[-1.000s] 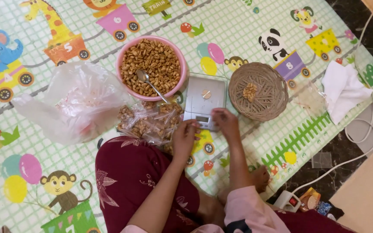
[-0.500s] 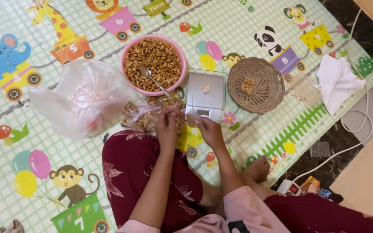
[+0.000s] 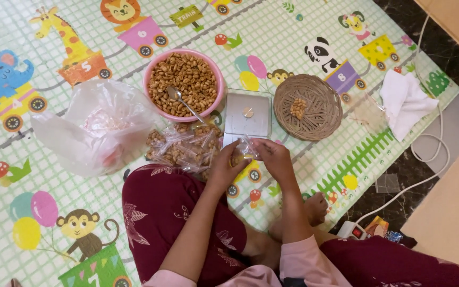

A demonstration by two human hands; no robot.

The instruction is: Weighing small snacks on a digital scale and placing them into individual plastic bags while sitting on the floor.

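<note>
My left hand [image 3: 224, 165] and my right hand [image 3: 274, 154] meet just in front of a small silver scale [image 3: 248, 117]. Together they hold a small clear plastic bag [image 3: 243, 151] with roasted nuts in it. A pile of filled clear bags [image 3: 184, 146] lies to the left of my hands. Beyond it stands a pink bowl [image 3: 150, 72] full of roasted nuts with a metal spoon [image 3: 181, 101] in it. A round woven basket [image 3: 325, 114] holding a few nuts sits right of the scale.
A large crumpled clear plastic bag [image 3: 94, 127] lies at the left. A white cloth [image 3: 405, 103] and a white cable [image 3: 431, 170] are at the right, with a power strip [image 3: 351, 229] near my foot. All rests on a colourful play mat [image 3: 38, 186].
My hands drew back from the scale's front edge and came together. A small clear bag with nuts is now held between them. The view shifted slightly.
</note>
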